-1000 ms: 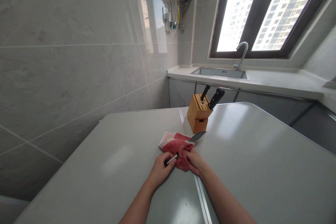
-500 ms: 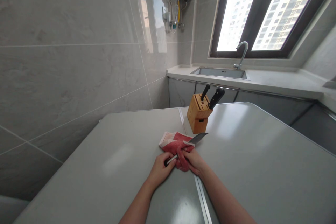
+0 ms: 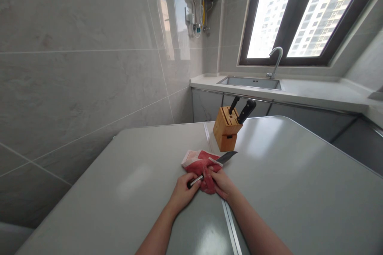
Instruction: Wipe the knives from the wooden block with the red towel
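Note:
My left hand (image 3: 184, 188) is closed around the dark handle of a kitchen knife (image 3: 228, 157), whose blade points away to the right. A red and white cloth (image 3: 196, 163) is folded over the middle of the blade, hiding that part, and the tip sticks out beyond it. My right hand (image 3: 222, 183) pinches the cloth around the blade. Just beyond the knife tip stands a wooden knife block (image 3: 225, 128) with two black-handled tools in its slots.
The pale table (image 3: 143, 167) has a metal seam (image 3: 229, 223) running down its middle. Past its far edge are a counter with a sink (image 3: 251, 83) and a faucet (image 3: 277, 61). A tiled wall (image 3: 89, 79) rises on the left.
My right hand and the cloth have shifted very slightly along the blade. My left hand keeps its hold on the handle, and the knife block has not moved.

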A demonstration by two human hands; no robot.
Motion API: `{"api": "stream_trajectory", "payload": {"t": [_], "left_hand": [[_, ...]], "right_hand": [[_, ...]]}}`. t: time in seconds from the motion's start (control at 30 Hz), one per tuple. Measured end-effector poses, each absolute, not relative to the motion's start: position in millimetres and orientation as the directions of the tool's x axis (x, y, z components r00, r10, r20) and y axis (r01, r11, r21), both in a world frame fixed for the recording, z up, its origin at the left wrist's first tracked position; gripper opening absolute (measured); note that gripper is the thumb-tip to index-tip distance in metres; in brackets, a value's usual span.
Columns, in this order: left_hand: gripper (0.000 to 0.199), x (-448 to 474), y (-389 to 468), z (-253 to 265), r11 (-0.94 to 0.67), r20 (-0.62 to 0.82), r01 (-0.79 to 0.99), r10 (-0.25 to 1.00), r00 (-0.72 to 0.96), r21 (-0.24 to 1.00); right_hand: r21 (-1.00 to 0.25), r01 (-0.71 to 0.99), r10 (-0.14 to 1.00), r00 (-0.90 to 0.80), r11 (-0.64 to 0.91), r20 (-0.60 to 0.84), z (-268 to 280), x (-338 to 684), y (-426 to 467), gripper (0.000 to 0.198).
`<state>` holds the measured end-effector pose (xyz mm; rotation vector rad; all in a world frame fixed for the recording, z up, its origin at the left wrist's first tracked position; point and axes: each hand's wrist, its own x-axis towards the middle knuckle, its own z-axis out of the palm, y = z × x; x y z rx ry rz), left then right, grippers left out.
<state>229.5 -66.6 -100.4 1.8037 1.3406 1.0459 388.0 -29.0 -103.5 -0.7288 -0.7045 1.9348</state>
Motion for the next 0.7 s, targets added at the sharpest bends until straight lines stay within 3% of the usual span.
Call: {"api": "stream_trajectory", "payload": {"t": [0.5, 0.7], "left_hand": [[0.026, 229.8, -68.4, -97.0, -0.277, 0.247, 0.449, 0.961, 0.126, 0.849], [0.024, 228.9, -69.2, -94.9, -0.309, 0.287, 0.453, 0.951, 0.118, 0.836]], "right_hand": [[-0.684, -0.636, 0.927, -0.329, -0.357, -0.178, -104.9, 386.9, -27.0, 0.025], [-0.721, -0.587, 0.918, -0.352, -0.367, -0.181, -102.6, 387.8, -27.7, 0.026]]}}
